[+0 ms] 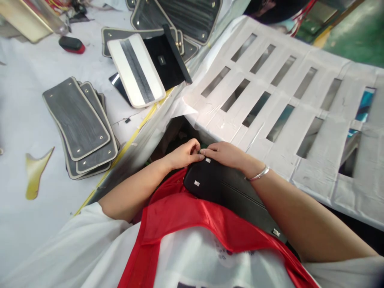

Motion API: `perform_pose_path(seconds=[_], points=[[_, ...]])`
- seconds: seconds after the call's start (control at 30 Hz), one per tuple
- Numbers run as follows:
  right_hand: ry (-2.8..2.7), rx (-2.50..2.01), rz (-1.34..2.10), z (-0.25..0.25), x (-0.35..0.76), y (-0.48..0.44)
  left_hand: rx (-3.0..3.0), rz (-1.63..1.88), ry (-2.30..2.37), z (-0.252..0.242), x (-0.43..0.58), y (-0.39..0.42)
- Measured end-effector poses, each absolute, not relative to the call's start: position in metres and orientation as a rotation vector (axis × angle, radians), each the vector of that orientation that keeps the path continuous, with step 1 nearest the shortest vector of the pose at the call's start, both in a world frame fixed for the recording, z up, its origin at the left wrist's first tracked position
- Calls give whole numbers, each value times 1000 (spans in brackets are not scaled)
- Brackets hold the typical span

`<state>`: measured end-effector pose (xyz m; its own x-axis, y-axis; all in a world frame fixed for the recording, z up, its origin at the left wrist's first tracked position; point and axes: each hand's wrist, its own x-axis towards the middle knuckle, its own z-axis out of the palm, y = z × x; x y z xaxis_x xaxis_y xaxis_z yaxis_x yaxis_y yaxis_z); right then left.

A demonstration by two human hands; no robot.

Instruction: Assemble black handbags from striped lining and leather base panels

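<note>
A black leather panel (240, 190) with rounded corners, a stitched line and small shiny metal pieces lies on my lap. My left hand (186, 154) is closed at its far corner, thumb and forefinger pinched together on the edge. Right beside it, my right hand (224, 154) grips the same edge, with its thumb tip close to the left fingers and its other fingers bent over the far side. Whatever small thing may be between the fingertips is hidden. A red apron (186, 212) lies under the near edge of the panel.
On the left table, a stack of dark grey panels (76, 120) lies near a yellow template (37, 172). Further back are a white panel with a grey stripe (136, 70), a black pouch (166, 60) and more grey panels (186, 16). A slotted white board (270, 92) stands at right.
</note>
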<state>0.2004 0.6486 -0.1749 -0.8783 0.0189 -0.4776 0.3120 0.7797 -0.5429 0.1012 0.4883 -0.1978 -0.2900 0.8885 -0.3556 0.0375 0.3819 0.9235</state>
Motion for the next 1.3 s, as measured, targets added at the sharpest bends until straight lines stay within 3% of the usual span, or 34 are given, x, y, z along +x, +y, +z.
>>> perform_pose_path(seconds=[0.27, 0.5, 0.83, 1.1, 1.3], points=[[2664, 387, -501, -173, 208, 626, 945, 970, 1785, -184, 120, 446], [2777, 637, -270, -170, 211, 596, 926, 1137, 1703, -196, 129, 438], [2988, 494, -117, -170, 212, 586, 583, 1340, 1548, -194, 145, 415], [3046, 511, -23, -171, 207, 575, 944, 875, 2038, -166, 152, 414], [3063, 740, -310, -177, 207, 577, 961, 791, 2033, -157, 142, 439]])
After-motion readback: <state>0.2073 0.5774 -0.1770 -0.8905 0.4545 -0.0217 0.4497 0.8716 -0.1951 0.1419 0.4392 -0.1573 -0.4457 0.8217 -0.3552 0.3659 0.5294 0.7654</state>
